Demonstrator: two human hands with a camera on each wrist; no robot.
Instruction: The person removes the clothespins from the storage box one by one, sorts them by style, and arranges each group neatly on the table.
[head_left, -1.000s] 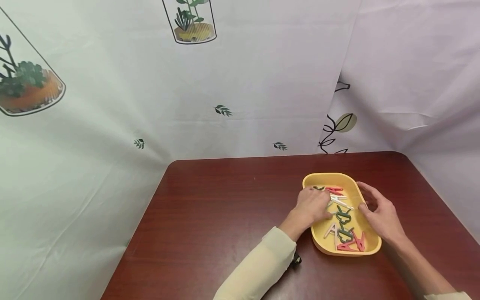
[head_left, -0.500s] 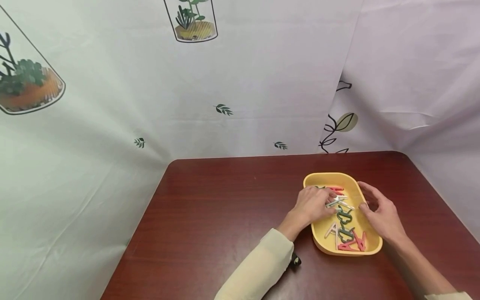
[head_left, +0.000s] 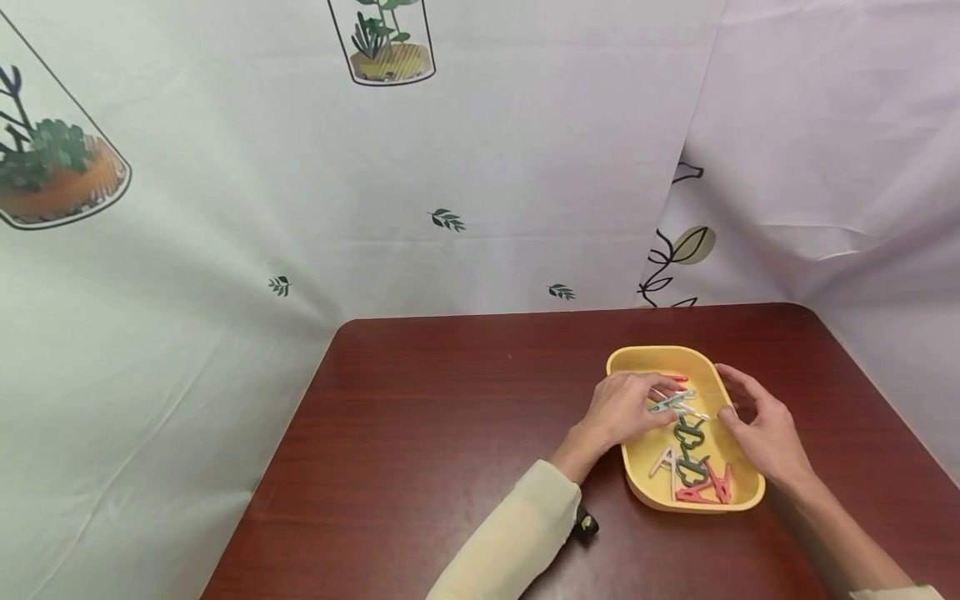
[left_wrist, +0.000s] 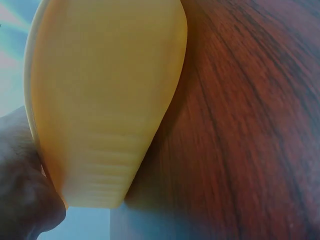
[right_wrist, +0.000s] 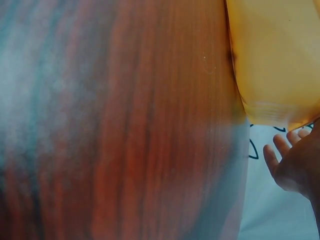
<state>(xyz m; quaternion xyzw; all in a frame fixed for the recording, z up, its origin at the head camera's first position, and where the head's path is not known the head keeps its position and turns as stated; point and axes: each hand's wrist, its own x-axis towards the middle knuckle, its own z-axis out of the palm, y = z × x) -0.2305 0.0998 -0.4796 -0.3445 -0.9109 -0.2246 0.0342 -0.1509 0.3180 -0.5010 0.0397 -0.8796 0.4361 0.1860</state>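
A yellow tray [head_left: 641, 483] holds several clips: green ones [head_left: 690, 467], red ones [head_left: 720, 483], a pale pink one [head_left: 670, 462] and white ones. Reaching over its left rim, the left hand [head_left: 626, 408] pinches a light blue clip [head_left: 667, 403] between thumb and fingers, low over the tray. The right hand [head_left: 768, 433] grips the right rim, thumb on the edge and fingers outside. In the left wrist view the left hand [left_wrist: 25, 185] is dark beside the tray [left_wrist: 105, 90]. In the right wrist view the right hand [right_wrist: 297, 165] shows below the tray [right_wrist: 275, 60].
The tray stands on the right part of a dark red wooden table [head_left: 450, 417]. A small black object [head_left: 585, 527] shows beside the left sleeve. Behind the table hangs a pale cloth [head_left: 525, 150] printed with plants.
The left hand has shifted slightly right, and the light blue clip between its fingers has come into clearer view. The right hand and tray have hardly moved.
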